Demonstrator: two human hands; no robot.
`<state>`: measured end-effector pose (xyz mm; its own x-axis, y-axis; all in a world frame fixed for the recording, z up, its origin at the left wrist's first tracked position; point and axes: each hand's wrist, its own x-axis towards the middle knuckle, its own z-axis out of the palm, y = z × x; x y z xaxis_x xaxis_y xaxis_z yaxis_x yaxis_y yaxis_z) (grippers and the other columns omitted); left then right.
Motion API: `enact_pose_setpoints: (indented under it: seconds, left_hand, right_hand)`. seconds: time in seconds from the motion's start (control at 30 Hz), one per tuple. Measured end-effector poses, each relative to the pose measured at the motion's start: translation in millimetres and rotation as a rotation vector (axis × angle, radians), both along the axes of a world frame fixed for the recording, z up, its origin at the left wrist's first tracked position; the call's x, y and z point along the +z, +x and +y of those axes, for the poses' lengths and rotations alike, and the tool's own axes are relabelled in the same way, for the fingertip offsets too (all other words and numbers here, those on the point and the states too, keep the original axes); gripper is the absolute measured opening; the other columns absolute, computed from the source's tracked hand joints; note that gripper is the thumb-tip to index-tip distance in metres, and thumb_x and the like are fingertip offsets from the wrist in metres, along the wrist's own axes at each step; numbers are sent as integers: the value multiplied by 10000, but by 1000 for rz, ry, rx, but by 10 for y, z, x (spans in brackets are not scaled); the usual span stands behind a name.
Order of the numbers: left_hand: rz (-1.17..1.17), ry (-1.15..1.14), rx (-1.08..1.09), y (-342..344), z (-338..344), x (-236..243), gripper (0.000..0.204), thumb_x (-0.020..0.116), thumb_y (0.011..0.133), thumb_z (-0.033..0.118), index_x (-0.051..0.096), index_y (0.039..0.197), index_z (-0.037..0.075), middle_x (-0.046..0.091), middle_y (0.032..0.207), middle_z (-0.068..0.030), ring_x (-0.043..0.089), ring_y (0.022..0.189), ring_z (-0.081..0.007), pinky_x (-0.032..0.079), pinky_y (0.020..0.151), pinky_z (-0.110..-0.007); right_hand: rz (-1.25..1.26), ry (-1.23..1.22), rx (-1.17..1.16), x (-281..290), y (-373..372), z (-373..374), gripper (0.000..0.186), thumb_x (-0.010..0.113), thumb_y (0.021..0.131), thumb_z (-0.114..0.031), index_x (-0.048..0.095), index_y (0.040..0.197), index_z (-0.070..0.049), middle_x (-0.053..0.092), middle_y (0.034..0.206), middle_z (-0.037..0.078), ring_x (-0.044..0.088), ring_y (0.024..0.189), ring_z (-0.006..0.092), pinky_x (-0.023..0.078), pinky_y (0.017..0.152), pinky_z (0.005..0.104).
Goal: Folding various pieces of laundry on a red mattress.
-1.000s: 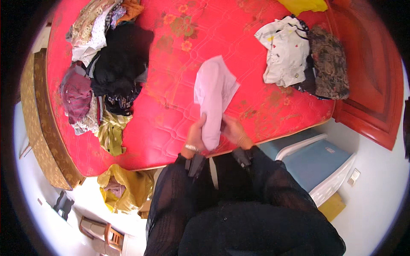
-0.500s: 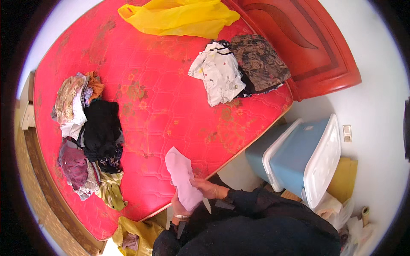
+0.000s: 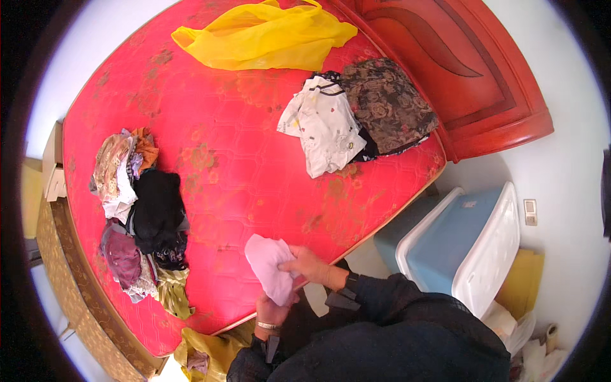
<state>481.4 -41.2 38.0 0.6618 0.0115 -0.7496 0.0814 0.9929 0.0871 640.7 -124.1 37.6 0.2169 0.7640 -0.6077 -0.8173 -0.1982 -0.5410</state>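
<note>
A folded pale pink cloth (image 3: 268,262) is held up between my two hands over the near edge of the red mattress (image 3: 235,159). What kind of garment it is does not show. My left hand (image 3: 273,311) grips the lower end from beneath, its fingers partly hidden behind the fabric. My right hand (image 3: 312,265) pinches the right side, thumb on top of the cloth. Below my left arm, a yellow bag (image 3: 213,353) stands open with some pinkish fabric inside.
Left on the mattress lie heaps of clothes, including a black garment (image 3: 158,207) and a maroon one (image 3: 122,256). Toward the red headboard (image 3: 445,63) are a white printed top (image 3: 324,127), dark patterned clothes (image 3: 388,105) and a yellow plastic bag (image 3: 267,38). Blue white-lidded bins (image 3: 455,229) stand at right.
The pink cloth has become shorter and more compact, its long upper part folded down between my hands. My view has shifted slightly, so the bed sits lower in it.
</note>
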Motion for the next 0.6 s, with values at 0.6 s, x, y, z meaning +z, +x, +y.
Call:
enact_pose_setpoints:
  seconds: [0.6]
  left_hand:
    - [-280,488,-624,3208,-677,-23,363,457,948,278,507,1259,97,607,841,-3,514,698,-63,404,606,-216]
  right_hand:
    - [-632,65,-631,1083,4167,-1773,491,563,751,-28,476,1234,-51,559,1172,82,532,1097,232,414,962,381]
